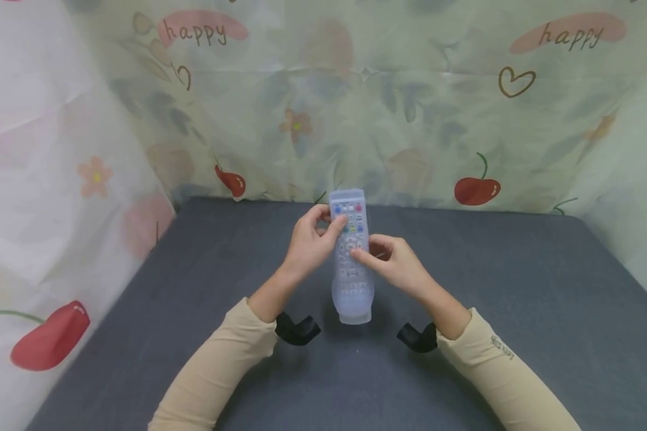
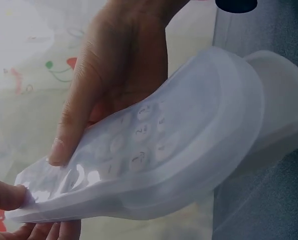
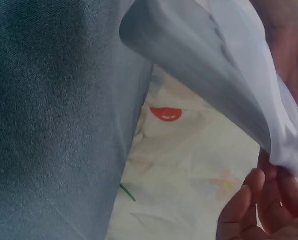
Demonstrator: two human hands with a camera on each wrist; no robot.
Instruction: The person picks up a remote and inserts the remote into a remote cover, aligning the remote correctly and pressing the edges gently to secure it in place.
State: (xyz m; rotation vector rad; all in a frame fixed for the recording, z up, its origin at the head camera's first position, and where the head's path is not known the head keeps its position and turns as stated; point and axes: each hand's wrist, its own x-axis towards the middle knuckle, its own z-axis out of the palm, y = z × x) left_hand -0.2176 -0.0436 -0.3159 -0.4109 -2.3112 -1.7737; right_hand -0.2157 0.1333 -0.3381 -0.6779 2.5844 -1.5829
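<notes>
"Where is the remote control (image 1: 351,263) being held?"

"Above the dark grey table (image 1: 183,299), between both hands, with its button side turned up toward the head camera. It is seen through a translucent protective cover (image 2: 229,135)."

"How is it gripped?"

"By the left hand (image 1: 308,242), the upper part is pinched at its left edge, thumb on the front and fingers behind. By the right hand (image 1: 399,263), the right edge is clamped in the same way, a little lower."

"Why in that manner?"

"Presumably so that cover and remote can be steadied from both sides at once. At the lower end, a pale piece is seen jutting past the cover; it seems to be the remote's own body, not fully enclosed."

"And what is around it?"

"Black wrist mounts (image 1: 299,332) are worn below the beige sleeves (image 1: 223,353), and a cherry-patterned cloth (image 1: 366,131) is hung behind. Some buttons are hidden by the thumbs; between remote and tabletop, no obstruction is seen."
</notes>
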